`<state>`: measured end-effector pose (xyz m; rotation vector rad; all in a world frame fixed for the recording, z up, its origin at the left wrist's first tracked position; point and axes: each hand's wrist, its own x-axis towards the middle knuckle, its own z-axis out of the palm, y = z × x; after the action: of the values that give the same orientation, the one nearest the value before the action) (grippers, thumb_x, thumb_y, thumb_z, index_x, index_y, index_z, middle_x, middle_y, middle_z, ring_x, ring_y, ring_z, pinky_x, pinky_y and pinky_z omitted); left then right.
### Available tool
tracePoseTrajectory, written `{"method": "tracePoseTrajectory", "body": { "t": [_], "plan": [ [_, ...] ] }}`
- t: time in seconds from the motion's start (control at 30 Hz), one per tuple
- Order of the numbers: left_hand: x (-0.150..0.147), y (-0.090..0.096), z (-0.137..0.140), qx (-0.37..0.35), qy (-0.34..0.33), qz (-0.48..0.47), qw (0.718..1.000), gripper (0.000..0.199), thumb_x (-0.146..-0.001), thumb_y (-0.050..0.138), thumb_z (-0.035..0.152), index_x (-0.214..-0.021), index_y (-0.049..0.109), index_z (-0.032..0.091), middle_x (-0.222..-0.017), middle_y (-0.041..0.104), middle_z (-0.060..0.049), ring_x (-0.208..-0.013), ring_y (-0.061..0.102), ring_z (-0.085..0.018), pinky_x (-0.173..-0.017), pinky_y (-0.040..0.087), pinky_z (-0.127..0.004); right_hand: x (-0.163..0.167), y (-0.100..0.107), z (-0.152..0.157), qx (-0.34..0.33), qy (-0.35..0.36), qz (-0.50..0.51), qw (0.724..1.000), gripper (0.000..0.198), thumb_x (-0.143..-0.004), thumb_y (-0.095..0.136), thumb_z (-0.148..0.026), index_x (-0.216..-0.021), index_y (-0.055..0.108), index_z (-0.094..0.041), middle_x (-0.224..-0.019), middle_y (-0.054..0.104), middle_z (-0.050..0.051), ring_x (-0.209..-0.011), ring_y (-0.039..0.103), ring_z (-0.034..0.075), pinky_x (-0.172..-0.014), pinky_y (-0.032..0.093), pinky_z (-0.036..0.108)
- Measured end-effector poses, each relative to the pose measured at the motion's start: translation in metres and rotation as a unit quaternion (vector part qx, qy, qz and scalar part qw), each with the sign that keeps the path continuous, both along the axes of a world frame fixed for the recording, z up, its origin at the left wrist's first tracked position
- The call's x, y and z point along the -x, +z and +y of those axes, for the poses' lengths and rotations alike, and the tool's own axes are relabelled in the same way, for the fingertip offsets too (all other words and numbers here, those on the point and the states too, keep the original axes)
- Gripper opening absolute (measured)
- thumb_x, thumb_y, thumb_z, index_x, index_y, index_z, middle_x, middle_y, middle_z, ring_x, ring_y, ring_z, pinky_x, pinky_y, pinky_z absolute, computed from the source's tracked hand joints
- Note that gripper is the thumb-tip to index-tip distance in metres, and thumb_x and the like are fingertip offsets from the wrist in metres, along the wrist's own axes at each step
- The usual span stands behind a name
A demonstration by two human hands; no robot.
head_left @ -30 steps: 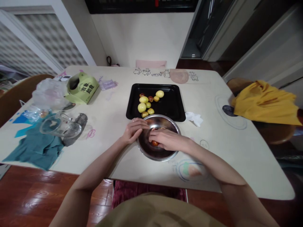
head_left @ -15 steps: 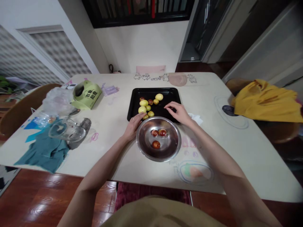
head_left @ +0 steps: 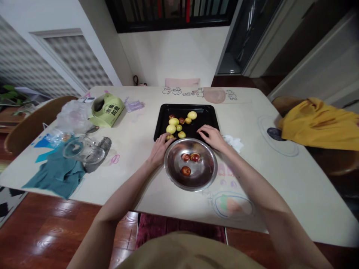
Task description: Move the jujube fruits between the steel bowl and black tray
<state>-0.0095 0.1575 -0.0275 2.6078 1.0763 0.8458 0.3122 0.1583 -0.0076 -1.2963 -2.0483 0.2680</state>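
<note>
A steel bowl [head_left: 190, 183] stands near the front of the table, holding three reddish-brown jujubes [head_left: 186, 171]. Behind it lies a black tray [head_left: 207, 112] with several yellow-green and brownish fruits, among them a large pale yellow one [head_left: 192, 115] and a smaller greenish jujube [head_left: 181, 135]. My left hand [head_left: 159, 150], its fingers extended, rests between the tray's near left corner and the bowl rim, by a fruit [head_left: 169, 137]. On the other side my right hand [head_left: 212, 137] reaches over the tray's near right part, fingers slightly bent and thumb apart, holding nothing.
To the left are a glass pitcher [head_left: 84, 149], a teal cloth [head_left: 57, 172], a green paper bag [head_left: 108, 110] and a clear plastic bag [head_left: 73, 117]. A crumpled white tissue [head_left: 234, 143] lies right of the tray. Yellow cloth [head_left: 319, 123] drapes a chair at right.
My right hand has come slightly closer to the bowl. My left hand has drawn back a little, uncovering more of the fruit beside it. The whole view has shifted slightly.
</note>
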Motion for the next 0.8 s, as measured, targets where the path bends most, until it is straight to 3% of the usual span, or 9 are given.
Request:
{"method": "tracePoseTrajectory", "body": {
  "t": [0.13,0.27,0.5,0.8],
  "plan": [
    [-0.002,-0.001,0.003,-0.011,0.041,-0.025,0.999,0.036,-0.113,0.043,0.039,-0.132,0.069,0.022,-0.138,0.058,-0.013,-0.12,0.059,-0.027,-0.106,0.051,-0.044,0.0,0.0,-0.001,0.004,-0.004,-0.005,1.0,0.026,-0.103,0.05,-0.029,-0.102,0.075,-0.022,-0.104,0.076,0.01,-0.1,0.072,0.028,-0.092,0.058,0.043],
    [-0.004,0.002,0.004,0.002,0.063,0.001,0.998,0.036,-0.113,0.042,0.036,-0.133,0.066,0.019,-0.136,0.058,-0.014,-0.109,0.063,-0.025,-0.1,0.053,-0.043,0.0,-0.001,0.0,0.013,-0.006,-0.014,1.0,0.026,-0.102,0.051,-0.029,-0.102,0.076,-0.022,-0.104,0.077,0.011,-0.1,0.073,0.029,-0.091,0.058,0.043],
    [-0.006,0.012,0.002,0.019,0.054,0.027,0.998,0.032,-0.112,0.046,0.032,-0.128,0.071,0.023,-0.135,0.057,-0.013,-0.113,0.063,-0.027,-0.097,0.053,-0.044,-0.001,-0.004,0.001,0.016,-0.012,-0.026,0.999,0.025,-0.103,0.052,-0.027,-0.102,0.077,-0.023,-0.105,0.078,0.01,-0.097,0.074,0.028,-0.087,0.057,0.04],
    [-0.007,0.007,0.005,0.015,0.044,-0.195,0.98,0.02,-0.108,0.058,0.033,-0.117,0.07,0.021,-0.126,0.057,-0.011,-0.109,0.064,-0.022,-0.102,0.057,-0.043,-0.001,-0.004,0.001,0.015,-0.008,-0.023,1.0,0.026,-0.103,0.051,-0.028,-0.1,0.076,-0.021,-0.103,0.079,0.011,-0.095,0.075,0.028,-0.085,0.058,0.04]
  ]
}}
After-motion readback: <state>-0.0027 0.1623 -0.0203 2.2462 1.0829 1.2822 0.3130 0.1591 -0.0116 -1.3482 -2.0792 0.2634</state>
